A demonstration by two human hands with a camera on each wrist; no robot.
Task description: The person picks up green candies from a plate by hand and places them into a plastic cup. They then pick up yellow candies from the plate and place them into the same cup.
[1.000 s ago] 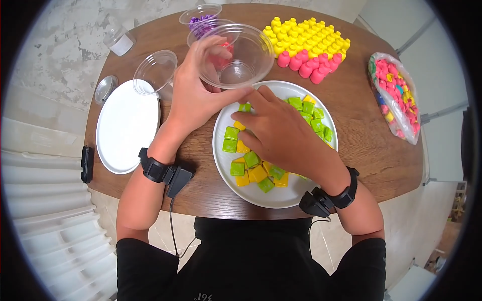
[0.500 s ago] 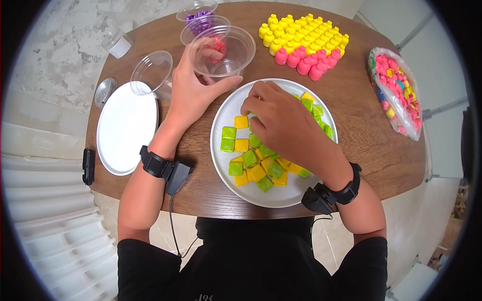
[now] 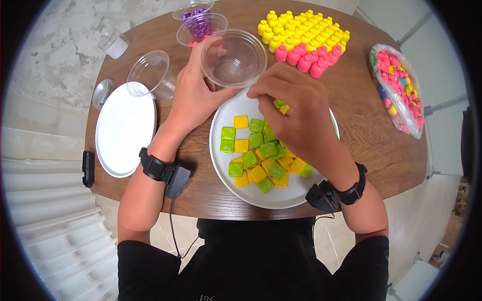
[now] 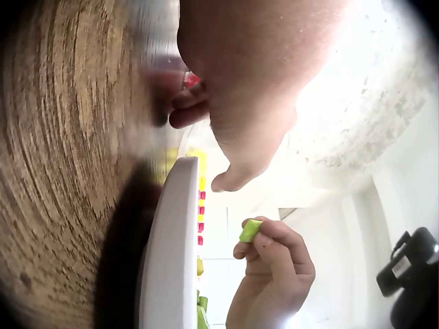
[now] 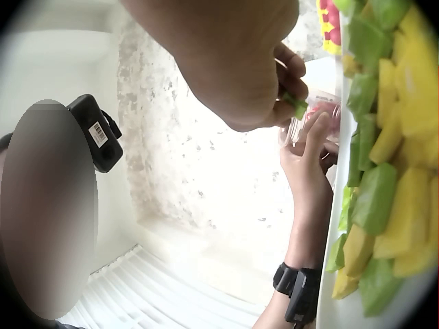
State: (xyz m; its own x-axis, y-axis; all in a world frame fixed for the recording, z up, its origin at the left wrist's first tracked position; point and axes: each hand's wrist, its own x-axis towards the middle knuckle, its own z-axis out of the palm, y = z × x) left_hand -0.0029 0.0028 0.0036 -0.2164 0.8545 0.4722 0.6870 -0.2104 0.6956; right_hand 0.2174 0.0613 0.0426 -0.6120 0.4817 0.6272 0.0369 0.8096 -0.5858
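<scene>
My left hand (image 3: 193, 93) holds a clear plastic cup (image 3: 233, 70) from its left side, fingers behind it and thumb at the front. The cup looks empty in the head view. Close to its right, my right hand (image 3: 301, 110) hovers over a white round plate (image 3: 223, 175). Between its thumb and fingers it pinches a glossy green square piece (image 4: 250, 231), plain in the left wrist view. Green and yellow square pieces (image 3: 258, 170) lie scattered and overlapping on the plate; the right hand hides some of them.
Behind the left hand stand clear cups with purple pieces (image 3: 198, 22) and red bits. An oval white plate (image 3: 125, 130) and a tilted clear cup (image 3: 149, 75) are at left. Yellow and pink bottles (image 3: 304, 37) stand at the back; a bag of colourful pieces (image 3: 399, 90) lies right.
My right hand has risen off the plate's pieces toward the cup's right side, now with a green square piece. The left hand's cup shifted left, then back right.
</scene>
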